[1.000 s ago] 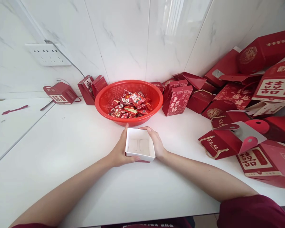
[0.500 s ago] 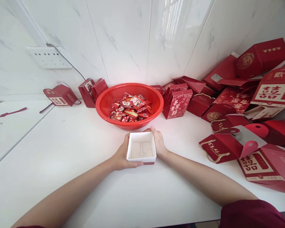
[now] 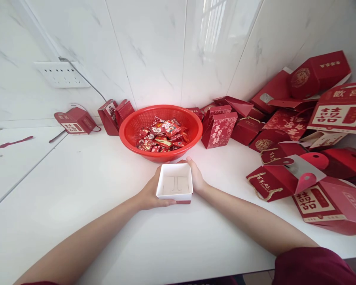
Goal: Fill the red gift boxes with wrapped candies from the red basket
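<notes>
Between my two hands is a small open-topped box [image 3: 174, 186], white inside with a red outer wall and creases on its floor. My left hand [image 3: 152, 194] wraps its left side, the thumb lying along the near wall. On the opposite side my right hand [image 3: 195, 176] grips the right wall, its fingers partly hidden behind the far edge. Just beyond the box stands a red plastic basket [image 3: 126, 138] with perforated sides. Inside it lies a heap of wrapped candies [image 3: 163, 136] in mostly red wrappers.
Many red gift boxes [image 3: 317, 114] are piled on the right. Two narrow boxes [image 3: 221, 128] stand right of the basket, others [image 3: 109, 116] on its left. A handled box [image 3: 75, 120] and a red strip [image 3: 16, 141] lie far left. A socket panel [image 3: 62, 75] is on the tiled wall.
The view has shifted slightly, so the pile at right appears a little further left. Both hands keep their hold on the box, which looks almost unmoved.
</notes>
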### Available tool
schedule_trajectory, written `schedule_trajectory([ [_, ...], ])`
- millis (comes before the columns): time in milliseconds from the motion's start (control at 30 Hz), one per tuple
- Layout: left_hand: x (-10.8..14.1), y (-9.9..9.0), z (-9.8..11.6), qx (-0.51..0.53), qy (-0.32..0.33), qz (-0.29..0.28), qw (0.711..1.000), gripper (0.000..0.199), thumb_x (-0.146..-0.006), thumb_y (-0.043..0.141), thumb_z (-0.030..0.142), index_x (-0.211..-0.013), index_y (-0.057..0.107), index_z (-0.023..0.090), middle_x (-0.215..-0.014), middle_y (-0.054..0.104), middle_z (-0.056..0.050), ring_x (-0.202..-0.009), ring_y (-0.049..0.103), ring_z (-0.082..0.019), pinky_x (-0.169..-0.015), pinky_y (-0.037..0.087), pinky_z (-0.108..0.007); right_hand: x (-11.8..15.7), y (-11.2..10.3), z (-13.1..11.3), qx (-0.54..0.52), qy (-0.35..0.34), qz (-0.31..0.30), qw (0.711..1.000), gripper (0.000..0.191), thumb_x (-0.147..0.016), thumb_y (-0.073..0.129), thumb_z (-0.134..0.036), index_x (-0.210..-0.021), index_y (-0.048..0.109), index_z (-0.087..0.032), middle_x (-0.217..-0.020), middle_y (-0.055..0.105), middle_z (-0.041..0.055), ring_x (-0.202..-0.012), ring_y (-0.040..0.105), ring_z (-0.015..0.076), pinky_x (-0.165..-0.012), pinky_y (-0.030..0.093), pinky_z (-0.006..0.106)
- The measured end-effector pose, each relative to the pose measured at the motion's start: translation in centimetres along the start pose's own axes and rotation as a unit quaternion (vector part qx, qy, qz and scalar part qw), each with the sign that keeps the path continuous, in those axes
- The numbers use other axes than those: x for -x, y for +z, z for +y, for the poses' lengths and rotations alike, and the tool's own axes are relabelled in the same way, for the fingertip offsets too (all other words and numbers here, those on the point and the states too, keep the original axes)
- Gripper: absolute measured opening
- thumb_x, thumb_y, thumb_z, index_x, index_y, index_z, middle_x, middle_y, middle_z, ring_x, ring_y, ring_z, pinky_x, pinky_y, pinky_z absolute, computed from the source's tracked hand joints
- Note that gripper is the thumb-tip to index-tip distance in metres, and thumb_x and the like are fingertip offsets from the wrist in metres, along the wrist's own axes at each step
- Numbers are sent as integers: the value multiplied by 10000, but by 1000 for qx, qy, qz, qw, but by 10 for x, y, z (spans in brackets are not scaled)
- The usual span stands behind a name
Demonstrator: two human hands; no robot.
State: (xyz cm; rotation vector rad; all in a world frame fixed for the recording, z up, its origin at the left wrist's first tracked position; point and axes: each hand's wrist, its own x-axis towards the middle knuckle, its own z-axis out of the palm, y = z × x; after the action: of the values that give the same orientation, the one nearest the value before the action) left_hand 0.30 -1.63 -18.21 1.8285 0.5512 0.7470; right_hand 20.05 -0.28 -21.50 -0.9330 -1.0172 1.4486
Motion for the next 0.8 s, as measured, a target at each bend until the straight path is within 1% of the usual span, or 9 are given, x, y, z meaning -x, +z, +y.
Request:
schedule_trajectory([
  [200, 0, 1, 2, 7, -4, -1, 1000, 1000, -690, 828, 321, -1495, 236, 272, -1500, 410, -163, -1370, 411, -402, -1090, 365, -614, -1, 0, 1, 17, -5, 3, 1000, 689, -887, 319, -743, -824, 689, -165, -776, 711, 60, -717, 643, 211, -737, 508, 336],
  [333, 0, 2, 2, 16, -5, 6, 1000, 1028, -680, 836, 327, -1500, 220, 270, -1483, 431, -167, -1364, 419, -406, -1085, 369, -619, -1, 2, 0, 43, -21, 5, 999, 721, -894, 269, -753, -810, 682, -168, -759, 710, 61, -706, 645, 211, -727, 512, 338],
  [467, 0, 0, 2, 15, -6, 4, 1000, 995, -689, 825, 324, -1488, 235, 257, -1469, 445, -170, -1346, 442, -401, -1073, 387, -615, 1, 5, -6, 92, -57, 4, 994, 720, -939, 218, -696, -810, 681, -160, -757, 709, 75, -710, 651, 217, -715, 515, 341],
  [533, 0, -2, 2, 5, 0, 11, 1000, 960, -692, 819, 315, -1469, 259, 250, -1472, 439, -170, -1345, 442, -399, -1074, 385, -617, 4, 4, -12, 128, -95, 23, 987, 630, -959, 281, -638, -818, 673, -165, -777, 697, 74, -736, 638, 218, -732, 507, 343],
  [600, -1, -5, 1, -4, 12, 25, 1000, 937, -681, 826, 306, -1447, 289, 246, -1462, 446, -169, -1339, 443, -403, -1071, 382, -626, 8, 0, -23, 167, -151, 62, 972, 471, -950, 413, -574, -835, 649, -183, -833, 671, 65, -802, 611, 218, -789, 486, 350],
  [667, -2, -6, 0, 4, 22, 35, 999, 925, -670, 836, 302, -1430, 313, 256, -1442, 464, -167, -1321, 457, -409, -1054, 392, -637, 9, -7, -40, 196, -210, 102, 952, 336, -923, 512, -516, -869, 627, -205, -911, 638, 58, -892, 578, 221, -870, 452, 362],
  [767, -5, -7, 0, 34, 19, 34, 999, 898, -682, 839, 301, -1426, 336, 271, -1442, 475, -166, -1319, 459, -415, -1043, 393, -646, 0, -16, -77, 245, -296, 128, 914, 246, -925, 533, -449, -950, 620, -220, -997, 623, 65, -972, 563, 222, -920, 434, 367],
  [800, -5, -7, 0, 44, 13, 31, 998, 898, -687, 838, 302, -1431, 336, 272, -1447, 474, -167, -1325, 456, -416, -1048, 389, -645, -8, -18, -91, 286, -333, 129, 889, 229, -939, 517, -418, -987, 614, -216, -1012, 630, 72, -974, 573, 221, -909, 445, 366],
])
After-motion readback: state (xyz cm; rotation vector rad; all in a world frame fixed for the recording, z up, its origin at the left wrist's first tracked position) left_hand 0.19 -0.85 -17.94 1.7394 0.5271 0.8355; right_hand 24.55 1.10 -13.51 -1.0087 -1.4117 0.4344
